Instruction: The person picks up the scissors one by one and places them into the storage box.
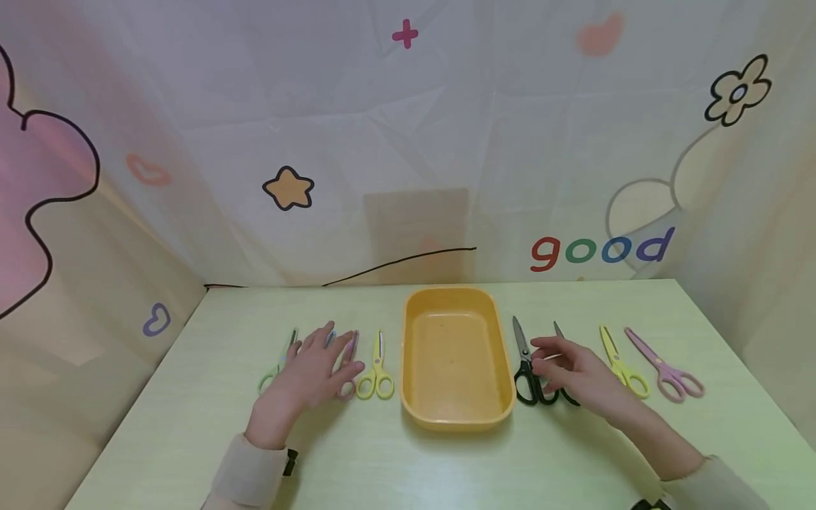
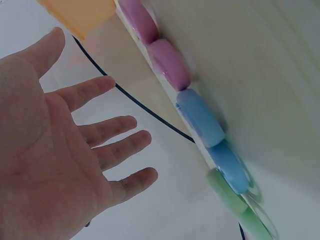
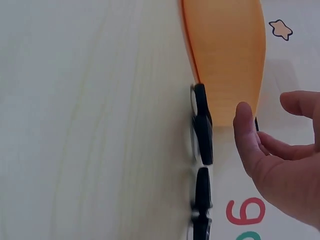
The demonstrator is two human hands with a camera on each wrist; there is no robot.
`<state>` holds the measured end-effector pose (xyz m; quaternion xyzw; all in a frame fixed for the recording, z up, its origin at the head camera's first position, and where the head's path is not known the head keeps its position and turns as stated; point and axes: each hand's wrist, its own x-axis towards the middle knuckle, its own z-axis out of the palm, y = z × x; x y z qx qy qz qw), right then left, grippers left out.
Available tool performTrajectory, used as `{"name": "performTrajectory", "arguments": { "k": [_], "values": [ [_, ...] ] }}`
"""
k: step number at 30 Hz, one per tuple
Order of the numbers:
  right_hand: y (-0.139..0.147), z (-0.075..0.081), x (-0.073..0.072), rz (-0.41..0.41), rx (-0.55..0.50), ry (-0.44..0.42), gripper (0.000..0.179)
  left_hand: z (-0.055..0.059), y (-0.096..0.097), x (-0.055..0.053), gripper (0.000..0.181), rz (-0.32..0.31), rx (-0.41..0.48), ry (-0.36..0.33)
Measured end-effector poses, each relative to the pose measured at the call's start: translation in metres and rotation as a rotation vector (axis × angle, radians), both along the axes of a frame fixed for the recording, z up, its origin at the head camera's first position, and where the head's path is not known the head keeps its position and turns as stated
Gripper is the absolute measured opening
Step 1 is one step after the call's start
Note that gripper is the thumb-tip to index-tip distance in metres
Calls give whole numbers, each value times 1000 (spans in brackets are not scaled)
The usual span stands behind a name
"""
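Note:
My left hand (image 1: 307,377) hovers with fingers spread over a row of scissors left of the tray and holds nothing. Under or beside it lie green scissors (image 2: 227,192), blue scissors (image 2: 201,119) and pink scissors (image 2: 171,65), partly covered in the head view. Yellow scissors (image 1: 379,366) lie just right of its thumb. My right hand (image 1: 586,375), fingers loosely bent and holding nothing, hangs over the black scissors. One black pair (image 1: 525,367) shows beside the tray; the second black pair (image 3: 202,192) is mostly hidden behind the hand in the head view.
A yellow-orange tray (image 1: 457,354) stands between the hands with nothing in it. Farther right lie yellow scissors (image 1: 615,363) and pink scissors (image 1: 663,367). The pale table (image 1: 446,471) ends at a printed curtain (image 1: 408,142) at the back, with curtain at both sides.

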<state>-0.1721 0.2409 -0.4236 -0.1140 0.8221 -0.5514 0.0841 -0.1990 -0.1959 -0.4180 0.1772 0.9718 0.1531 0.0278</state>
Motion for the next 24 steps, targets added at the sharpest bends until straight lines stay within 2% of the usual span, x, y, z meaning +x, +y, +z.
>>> {"name": "performTrajectory", "arguments": {
  "k": [8, 17, 24],
  "values": [
    [-19, -5, -2, 10, -79, -111, 56, -2, 9, 1, 65, -22, -30, 12],
    [-33, -5, -1, 3, -123, -140, 58, -3, 20, 6, 65, -69, -45, 23],
    [-40, -5, -2, -25, -109, -173, 58, -6, 30, 7, 65, -69, -67, -1]
  ]
}}
